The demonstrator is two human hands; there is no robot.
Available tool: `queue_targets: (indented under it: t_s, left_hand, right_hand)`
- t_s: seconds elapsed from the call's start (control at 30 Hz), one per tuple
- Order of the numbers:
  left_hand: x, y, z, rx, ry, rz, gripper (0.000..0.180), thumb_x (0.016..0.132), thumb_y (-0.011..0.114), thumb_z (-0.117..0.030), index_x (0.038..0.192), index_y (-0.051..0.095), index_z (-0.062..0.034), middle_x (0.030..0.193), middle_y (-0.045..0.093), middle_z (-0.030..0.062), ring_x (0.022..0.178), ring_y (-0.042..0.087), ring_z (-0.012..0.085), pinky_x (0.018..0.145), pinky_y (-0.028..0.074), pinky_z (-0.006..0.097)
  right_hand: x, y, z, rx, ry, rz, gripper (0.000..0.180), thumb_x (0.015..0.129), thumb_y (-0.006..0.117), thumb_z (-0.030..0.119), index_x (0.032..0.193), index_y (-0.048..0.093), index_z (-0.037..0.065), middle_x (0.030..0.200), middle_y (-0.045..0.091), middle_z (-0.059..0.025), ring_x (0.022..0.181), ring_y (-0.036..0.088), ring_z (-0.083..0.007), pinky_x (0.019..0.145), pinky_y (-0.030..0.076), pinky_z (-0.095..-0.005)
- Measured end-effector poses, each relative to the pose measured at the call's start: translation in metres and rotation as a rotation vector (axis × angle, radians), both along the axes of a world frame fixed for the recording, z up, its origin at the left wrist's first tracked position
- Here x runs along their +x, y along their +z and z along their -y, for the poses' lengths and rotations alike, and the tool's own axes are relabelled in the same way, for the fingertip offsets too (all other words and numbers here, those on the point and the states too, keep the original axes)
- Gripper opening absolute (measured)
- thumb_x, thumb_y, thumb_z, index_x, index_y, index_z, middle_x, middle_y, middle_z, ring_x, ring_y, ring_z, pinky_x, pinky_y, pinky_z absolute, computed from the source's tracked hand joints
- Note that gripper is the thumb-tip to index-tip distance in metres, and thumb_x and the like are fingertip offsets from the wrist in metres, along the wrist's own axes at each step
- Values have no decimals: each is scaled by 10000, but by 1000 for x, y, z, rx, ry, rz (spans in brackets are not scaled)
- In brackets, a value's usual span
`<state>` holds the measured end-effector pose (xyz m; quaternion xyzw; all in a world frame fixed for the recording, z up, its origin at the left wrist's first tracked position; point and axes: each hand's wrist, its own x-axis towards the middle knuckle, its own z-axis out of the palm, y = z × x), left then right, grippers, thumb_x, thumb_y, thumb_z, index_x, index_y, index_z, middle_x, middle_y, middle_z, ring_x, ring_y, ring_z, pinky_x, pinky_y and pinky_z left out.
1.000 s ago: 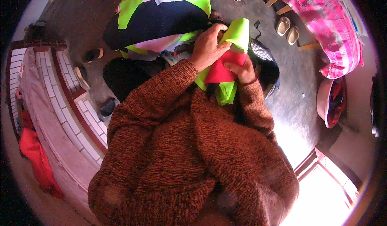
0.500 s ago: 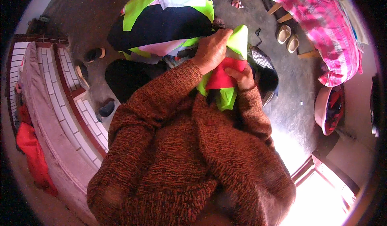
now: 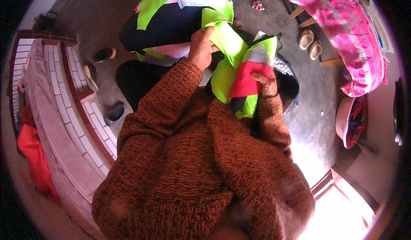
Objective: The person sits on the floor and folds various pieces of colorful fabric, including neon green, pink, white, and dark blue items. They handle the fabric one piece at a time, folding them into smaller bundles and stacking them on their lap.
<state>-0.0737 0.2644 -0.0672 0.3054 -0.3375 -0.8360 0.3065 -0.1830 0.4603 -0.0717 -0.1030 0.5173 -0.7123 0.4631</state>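
Observation:
My left hand (image 3: 201,47) grips a lime-green strip of cloth (image 3: 227,38) and holds it up in front of me. My right hand (image 3: 266,82) pinches a bundle of red, grey and lime-green cloth pieces (image 3: 247,79) from below. Both hands hold the same bunch of fabric close to my chest. Rust-brown knitted sleeves cover both of my forearms. Beyond my hands lies a heap of dark navy, lime-green and pale cloth (image 3: 171,21) on the grey floor.
A tiled ledge (image 3: 85,116) runs along the left with a red cloth (image 3: 34,154) on it. Shoes (image 3: 102,56) lie beside it. A pink checked blanket (image 3: 346,26), pale slippers (image 3: 310,43) and a basin (image 3: 349,120) are on the right.
My left hand has pulled the lime-green strip up and away to the left, spreading the bundle. The red piece now shows more fully above my right hand.

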Motion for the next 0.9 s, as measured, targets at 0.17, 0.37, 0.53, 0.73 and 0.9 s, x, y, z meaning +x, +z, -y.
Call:
queue_targets:
  t_s: [0.17,0.37,0.53,0.73,0.9]
  left_hand:
    - [2,2,9,90,1,-113,310,810,554,-242,1049,538,-46,994,609,94,876,610,217,773,494,383]
    - [11,21,13,145,7,-247,306,811,540,-242,1042,521,-43,1013,596,84,934,579,215,825,456,375]
    - [13,36,10,189,52,-309,316,776,627,-177,1052,531,-56,1000,595,56,925,575,187,823,456,338]
    - [11,17,9,-116,52,-166,359,718,652,16,1054,535,-35,1003,594,51,909,581,180,785,471,307]
    - [12,9,10,-112,107,-136,345,766,608,18,1099,518,-6,1034,589,76,927,582,187,807,475,316]
  right_hand:
    - [-1,-8,-2,-54,-26,17,547,589,620,-13,1127,529,11,1007,612,-92,902,594,-243,833,477,-352]
    - [-4,-2,-4,10,-20,-28,476,601,633,24,1071,560,9,968,626,-88,884,601,-234,817,482,-344]
    - [-4,-3,-6,24,-30,-17,428,609,635,30,1033,580,9,938,633,-86,860,608,-228,809,482,-337]
    - [-5,-2,-5,2,-15,-68,433,615,640,47,1042,573,8,941,633,-86,853,607,-227,815,478,-335]
    - [-8,-10,-6,-20,-11,-89,484,613,636,63,1086,548,9,988,618,-95,894,594,-230,835,467,-339]
